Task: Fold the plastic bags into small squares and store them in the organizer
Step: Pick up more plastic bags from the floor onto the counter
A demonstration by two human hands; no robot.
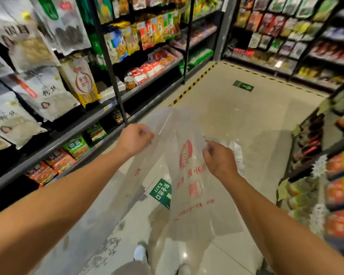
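I am standing in a shop aisle with both arms out over the floor (236, 120). Shelves (83, 124) run close along my left and more racks (314, 175) crowd my right, so the free room is the pale strip between them, widening ahead to where a yellow-black tape line (195, 84) edges the floor. A green exit sticker (160, 192) lies on the tiles below my hands; another green arrow (243, 85) sits further up.

The bag (195, 185) is in the air between my hands, not resting on anything. It is thin, see-through plastic with red print, hanging unfolded; its long axis runs roughly up and down in the view, top edge away from me, bottom toward my shoes (140, 253). The print reads upside down from here.

My left hand (135, 139) has its fingers curled tight, pinching the upper left part of the bag. My right hand (218, 157) pinches the upper right part between closed fingertips. The hands are apart, with plastic stretched loosely between them.
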